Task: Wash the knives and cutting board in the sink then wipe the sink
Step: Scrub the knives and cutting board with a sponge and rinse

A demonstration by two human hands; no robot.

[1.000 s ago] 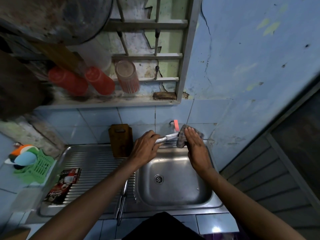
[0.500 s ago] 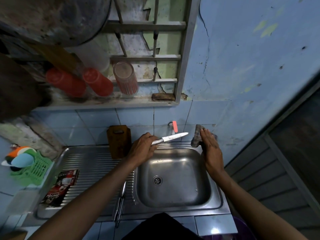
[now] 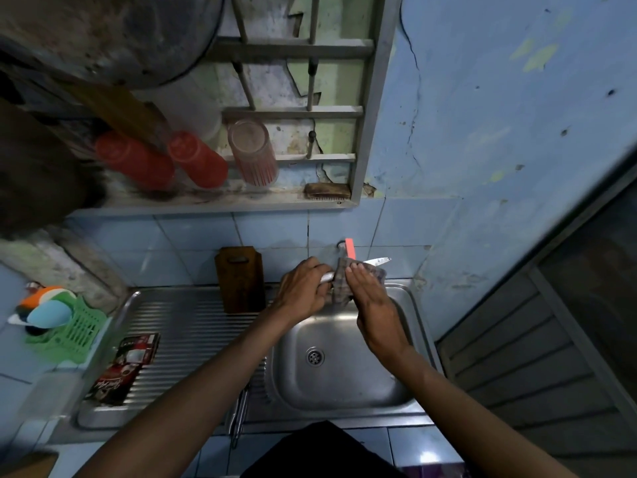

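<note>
The step in hand looks like scrubbing a knife (image 3: 377, 261) over the sink (image 3: 418, 326). To do it well, the cloth (image 3: 339, 286) should slide from the handle out toward the tip, with the sharp edge turned away from the palm and the strokes slow and even.

The left hand (image 3: 303, 291) is clenched round the handle, holding the knife level above the back of the basin, just under the tap (image 3: 348, 246). The right hand (image 3: 374, 305) lies with straight fingers (image 3: 358, 274) pressing the cloth onto the blade. Whether the thumb pinches the cloth from underneath cannot be told; it is hidden. Only the bare tip pokes out beyond the fingertips, pointing right.

The cutting board (image 3: 241, 279) leans against the tiles, left of the hands, untouched. Another utensil, possibly a second knife (image 3: 238, 419), lies on the front edge of the sink.
</note>
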